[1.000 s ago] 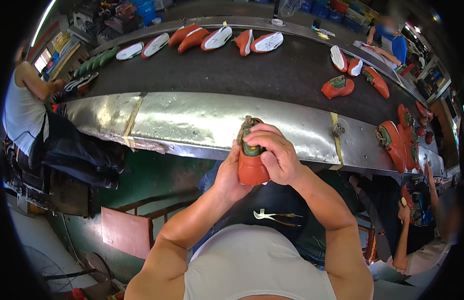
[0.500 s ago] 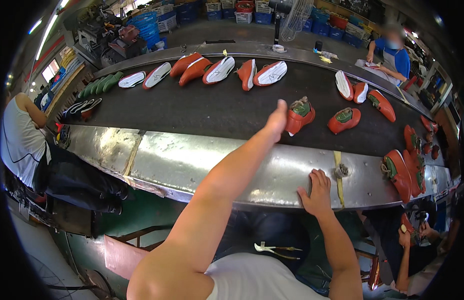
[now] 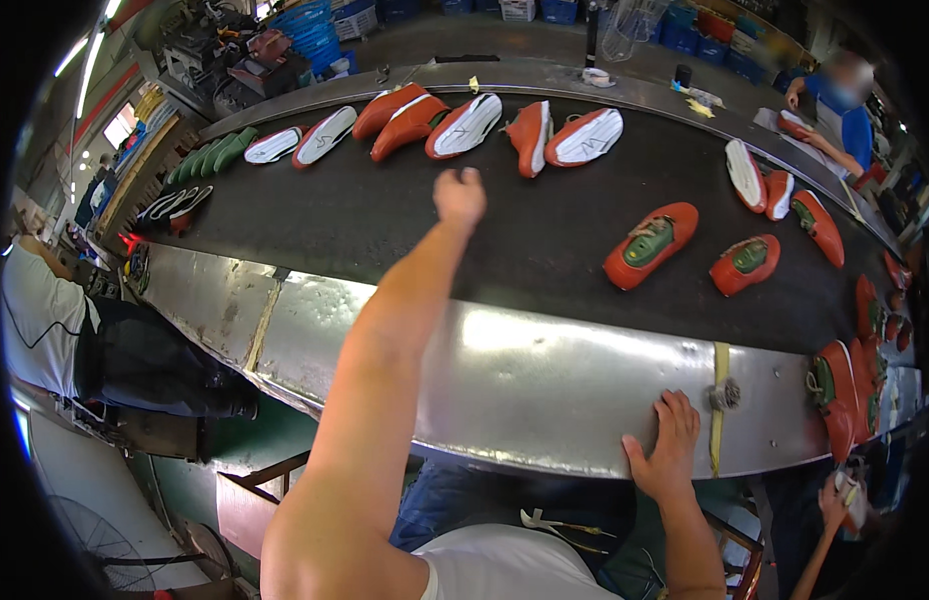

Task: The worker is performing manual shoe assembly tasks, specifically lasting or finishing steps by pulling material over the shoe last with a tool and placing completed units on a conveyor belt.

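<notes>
My left hand (image 3: 459, 200) is stretched out over the dark conveyor belt (image 3: 335, 225), its thumb apart from the fingers and nothing seen in it. Closest to it is a red shoe lying on its side, white sole (image 3: 464, 126) showing. On the belt to the right, a red shoe with a green tongue (image 3: 652, 246) rests upright, and a smaller red shoe (image 3: 745, 265) stands beside it. My right hand (image 3: 668, 447) lies flat, fingers spread, on the metal ledge (image 3: 545, 385) along the belt's near side.
More red shoes (image 3: 395, 125) and some green ones (image 3: 213, 152) line the belt's far edge. Red shoes (image 3: 838, 398) crowd the ledge's right end. A person sits at left (image 3: 45, 320), another works across the belt (image 3: 843, 115). A pincer-like tool (image 3: 565, 528) lies by my lap.
My left hand has left the upright red shoe and moved left and farther out; that shoe now sits turned on the belt. My right hand stays on the ledge. The view has shifted.
</notes>
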Tool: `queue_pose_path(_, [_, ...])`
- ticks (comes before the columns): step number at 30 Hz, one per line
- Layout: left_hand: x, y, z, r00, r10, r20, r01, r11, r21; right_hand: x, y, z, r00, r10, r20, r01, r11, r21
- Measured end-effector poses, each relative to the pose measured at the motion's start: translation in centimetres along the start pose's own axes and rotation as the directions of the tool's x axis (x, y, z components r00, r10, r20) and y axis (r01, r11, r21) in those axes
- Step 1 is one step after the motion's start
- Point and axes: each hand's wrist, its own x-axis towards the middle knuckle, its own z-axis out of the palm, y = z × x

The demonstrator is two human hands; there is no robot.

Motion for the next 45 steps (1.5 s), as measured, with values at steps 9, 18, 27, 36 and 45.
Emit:
queue_pose_path(9, [15.0, -7.6, -6.5, 0.966, -0.071, -0.249, 0.138, 0.955, 0.263, 0.8, -0.2, -0.6, 0.991, 0.033, 0.131, -0.032, 0.999, -0.004])
queue_pose_path(18, [28.0, -13.9, -6.8, 0.947, -0.276, -0.163, 0.218, 0.927, -0.306, 2.8, -1.6, -0.5, 0.977, 0.051, 0.206, -0.04, 0.997, -0.06])
queue_pose_path(27, [29.4, -15.5, -4.9, 0.965, -0.251, 0.072, 0.253, 0.831, -0.496, 2.8, -3.3, -0.3, 0.963, 0.139, 0.232, -0.1, 0.98, -0.172])
queue_pose_path(36, [36.1, -17.2, -4.2, 0.963, -0.096, 0.253, 0.215, 0.838, -0.502, 3.1, -2.4, 1.0, 0.972, 0.076, 0.221, -0.038, 0.984, -0.172])
queue_pose_path(45, [37.2, -18.9, -1.4, 0.991, 0.041, 0.128, -0.059, 0.988, 0.144, 0.8, -1.6, 1.2, 0.968, 0.109, 0.227, -0.06, 0.975, -0.215])
